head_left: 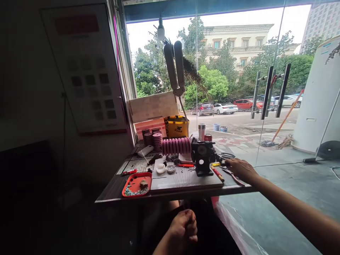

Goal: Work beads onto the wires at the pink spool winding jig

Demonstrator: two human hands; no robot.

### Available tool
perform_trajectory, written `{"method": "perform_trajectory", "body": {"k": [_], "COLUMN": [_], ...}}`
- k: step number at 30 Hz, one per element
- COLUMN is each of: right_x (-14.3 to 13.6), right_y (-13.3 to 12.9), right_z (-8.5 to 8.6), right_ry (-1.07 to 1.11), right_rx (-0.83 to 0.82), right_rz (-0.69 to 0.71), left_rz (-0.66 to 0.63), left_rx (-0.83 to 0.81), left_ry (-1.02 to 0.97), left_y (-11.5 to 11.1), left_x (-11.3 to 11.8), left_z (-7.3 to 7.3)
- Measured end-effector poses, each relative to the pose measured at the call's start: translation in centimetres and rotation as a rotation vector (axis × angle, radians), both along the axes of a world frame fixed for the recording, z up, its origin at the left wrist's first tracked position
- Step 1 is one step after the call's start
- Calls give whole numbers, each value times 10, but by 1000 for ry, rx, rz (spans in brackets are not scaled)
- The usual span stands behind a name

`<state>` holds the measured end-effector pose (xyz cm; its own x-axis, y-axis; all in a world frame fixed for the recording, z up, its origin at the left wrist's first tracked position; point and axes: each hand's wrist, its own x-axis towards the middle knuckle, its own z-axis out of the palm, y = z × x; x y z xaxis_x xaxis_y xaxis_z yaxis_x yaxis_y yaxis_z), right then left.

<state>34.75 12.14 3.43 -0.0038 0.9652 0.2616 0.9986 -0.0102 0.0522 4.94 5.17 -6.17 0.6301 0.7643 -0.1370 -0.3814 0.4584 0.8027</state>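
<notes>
A black hand-cranked machine [202, 156] stands on the table, with a row of pink spools [176, 146] along its left side. My right hand [241, 170] reaches to the machine's right side, fingers closed around what looks like its crank handle. Several thin threads [183, 179] run from below the spools toward the front edge. Below that edge, over my lap, my left hand [183, 225] is closed in a pinch. What it holds, if anything, is too fine to make out. Pliers [235, 178] with pink grips lie just below my right hand.
A red tray [150, 184] of small metal pieces sits at front left. Behind are stacked spools [157, 141], a yellow bag [176, 127], a steel cup [202, 131] and a two-panel lamp [175, 67]. A red-and-yellow stick [217, 174] lies beside the machine.
</notes>
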Motion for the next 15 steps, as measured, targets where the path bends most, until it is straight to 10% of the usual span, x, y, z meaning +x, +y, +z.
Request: {"method": "perform_trajectory", "body": {"k": [15], "right_x": [-12], "right_y": [-10], "right_z": [-13], "right_ry": [568], "right_rx": [171], "right_rz": [17], "left_rz": [-25], "left_rx": [8], "left_ry": [69], "left_y": [-1], "left_x": [-1], "left_z": [-20]}}
